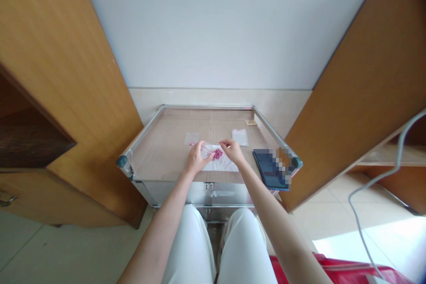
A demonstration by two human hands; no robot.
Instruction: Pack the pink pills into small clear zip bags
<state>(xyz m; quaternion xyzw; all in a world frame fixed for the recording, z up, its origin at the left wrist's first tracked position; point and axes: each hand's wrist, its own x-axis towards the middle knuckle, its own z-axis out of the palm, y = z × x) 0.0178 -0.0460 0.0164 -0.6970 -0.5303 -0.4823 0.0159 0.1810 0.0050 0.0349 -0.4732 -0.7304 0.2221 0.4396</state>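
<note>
Head view: a small, pink, round-bead cluster [217, 154] lies on a thin white sheet [213, 167] between your hands. Your left hand [196, 158] is part-spread, your right hand [234, 150] nearly pinched; you cannot tell what either holds. Expect light, hard, roll-prone beads; grip between fingertips.

one left hand [196, 158] and one right hand [233, 151], two in all

one left bag [192, 137] and one right bag [240, 136], so two; one white cloth [219, 166]; one tablet [267, 166]; one yellowish label [250, 122]; one metal-edged table [156, 146]; one left cabinet [73, 84] and one right cabinet [353, 84], again two; one grey cable [400, 151]; pink beads [217, 154], too small to count.
</note>
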